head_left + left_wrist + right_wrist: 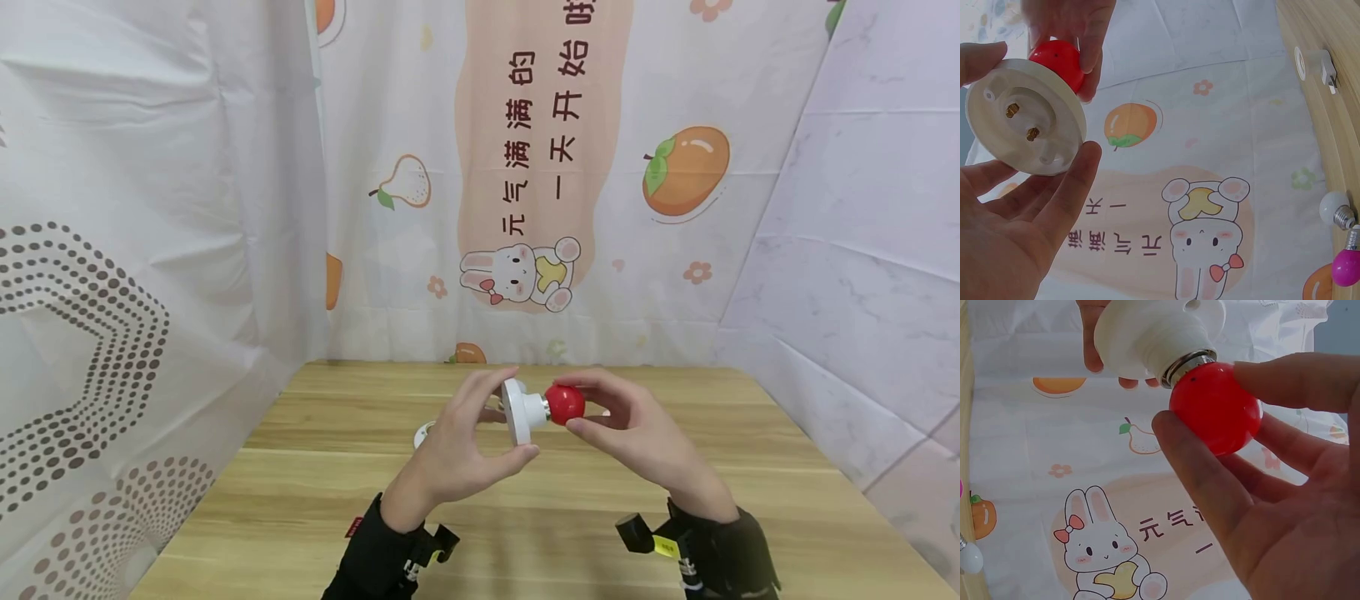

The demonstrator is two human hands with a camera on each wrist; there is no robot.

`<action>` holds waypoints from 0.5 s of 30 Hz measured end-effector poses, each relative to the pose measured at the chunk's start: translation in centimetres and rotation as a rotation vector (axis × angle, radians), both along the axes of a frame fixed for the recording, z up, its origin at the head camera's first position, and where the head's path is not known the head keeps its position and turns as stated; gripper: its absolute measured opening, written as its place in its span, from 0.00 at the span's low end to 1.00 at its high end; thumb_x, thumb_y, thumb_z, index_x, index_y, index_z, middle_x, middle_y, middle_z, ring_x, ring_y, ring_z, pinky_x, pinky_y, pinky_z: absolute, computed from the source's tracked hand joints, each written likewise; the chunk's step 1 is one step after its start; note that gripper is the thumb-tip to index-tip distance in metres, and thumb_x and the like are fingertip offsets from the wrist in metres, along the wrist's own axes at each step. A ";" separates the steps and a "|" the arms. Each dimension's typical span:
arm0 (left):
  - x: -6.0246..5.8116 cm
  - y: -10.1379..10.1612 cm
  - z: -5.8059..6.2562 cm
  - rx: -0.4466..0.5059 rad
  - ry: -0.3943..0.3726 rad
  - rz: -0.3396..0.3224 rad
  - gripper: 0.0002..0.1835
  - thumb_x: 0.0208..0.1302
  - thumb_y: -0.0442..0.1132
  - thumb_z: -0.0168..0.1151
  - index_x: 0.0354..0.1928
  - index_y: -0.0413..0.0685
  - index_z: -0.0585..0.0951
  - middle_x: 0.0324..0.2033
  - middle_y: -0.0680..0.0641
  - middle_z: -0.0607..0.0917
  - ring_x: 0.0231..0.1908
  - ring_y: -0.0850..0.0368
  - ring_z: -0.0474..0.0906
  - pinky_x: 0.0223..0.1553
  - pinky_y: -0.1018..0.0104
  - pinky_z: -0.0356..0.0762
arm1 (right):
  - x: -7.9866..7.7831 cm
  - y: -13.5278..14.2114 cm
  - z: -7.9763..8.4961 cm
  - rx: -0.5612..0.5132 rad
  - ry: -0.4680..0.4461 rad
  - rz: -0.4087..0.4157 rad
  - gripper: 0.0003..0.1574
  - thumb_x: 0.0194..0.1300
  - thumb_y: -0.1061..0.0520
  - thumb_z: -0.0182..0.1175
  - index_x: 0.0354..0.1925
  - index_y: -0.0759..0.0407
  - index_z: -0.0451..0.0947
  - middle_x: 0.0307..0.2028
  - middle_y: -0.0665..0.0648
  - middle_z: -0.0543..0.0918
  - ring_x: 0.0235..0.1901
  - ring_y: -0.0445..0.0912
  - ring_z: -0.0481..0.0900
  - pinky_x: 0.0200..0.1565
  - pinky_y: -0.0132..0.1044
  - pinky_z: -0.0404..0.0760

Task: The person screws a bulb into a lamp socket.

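My left hand [468, 450] grips a white lamp socket [516, 414] by the rim of its round base, held above the table. Two brass screws [1033, 134] show in the hollow back of that base in the left wrist view. The socket's mouth points right, toward a red light bulb [566, 404]. Thumb and fingers of my right hand [648, 429] hold the bulb round its sides. In the right wrist view the bulb's silver screw base [1194, 365] is at the socket's mouth, partly hidden inside it.
On the wooden table [337, 483], a white round piece [422, 433] lies partly behind my left hand. The left wrist view has a white piece with metal prongs [1316, 65], a white bulb [1335, 209] and a magenta bulb [1346, 267]. A printed curtain [412, 83] hangs behind the table.
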State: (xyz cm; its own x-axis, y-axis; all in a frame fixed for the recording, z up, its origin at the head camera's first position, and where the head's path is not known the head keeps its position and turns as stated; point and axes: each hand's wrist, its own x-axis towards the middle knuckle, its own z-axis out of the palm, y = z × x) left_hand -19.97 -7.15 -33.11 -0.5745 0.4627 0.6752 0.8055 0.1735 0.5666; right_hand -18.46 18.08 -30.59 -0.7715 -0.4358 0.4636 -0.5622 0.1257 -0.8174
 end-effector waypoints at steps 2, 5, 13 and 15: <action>0.0 0.0 0.1 0.001 0.000 0.001 0.43 0.57 0.40 0.76 0.73 0.44 0.66 0.60 0.47 0.74 0.55 0.55 0.74 0.49 0.66 0.84 | -0.1 0.1 0.0 -0.004 -0.007 0.026 0.29 0.66 0.71 0.64 0.64 0.66 0.73 0.58 0.66 0.77 0.53 0.52 0.82 0.50 0.43 0.86; 0.0 0.0 0.1 0.004 0.000 -0.003 0.43 0.57 0.40 0.76 0.73 0.43 0.66 0.59 0.47 0.74 0.55 0.55 0.75 0.48 0.64 0.84 | -0.1 0.1 0.0 0.005 0.000 0.034 0.30 0.66 0.71 0.64 0.64 0.66 0.72 0.58 0.66 0.76 0.55 0.50 0.81 0.50 0.42 0.85; -0.1 0.0 0.0 0.007 -0.018 -0.005 0.43 0.57 0.40 0.76 0.73 0.44 0.66 0.60 0.48 0.73 0.55 0.52 0.75 0.49 0.64 0.84 | -0.1 0.0 0.1 0.038 0.014 -0.012 0.29 0.66 0.68 0.65 0.64 0.63 0.74 0.57 0.64 0.78 0.52 0.52 0.81 0.48 0.41 0.86; -0.1 -0.1 0.0 0.006 -0.020 -0.003 0.43 0.57 0.39 0.76 0.73 0.44 0.66 0.60 0.48 0.73 0.55 0.50 0.75 0.49 0.64 0.84 | -0.1 0.0 0.1 0.045 0.010 -0.021 0.28 0.67 0.68 0.65 0.64 0.63 0.74 0.57 0.64 0.78 0.52 0.52 0.81 0.48 0.41 0.86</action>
State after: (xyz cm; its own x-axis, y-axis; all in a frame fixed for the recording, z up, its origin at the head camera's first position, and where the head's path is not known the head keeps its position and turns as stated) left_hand -20.11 -7.21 -33.11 -0.5865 0.4604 0.6664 0.7946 0.1676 0.5836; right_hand -18.52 18.08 -30.49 -0.7763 -0.4399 0.4515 -0.5669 0.1741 -0.8051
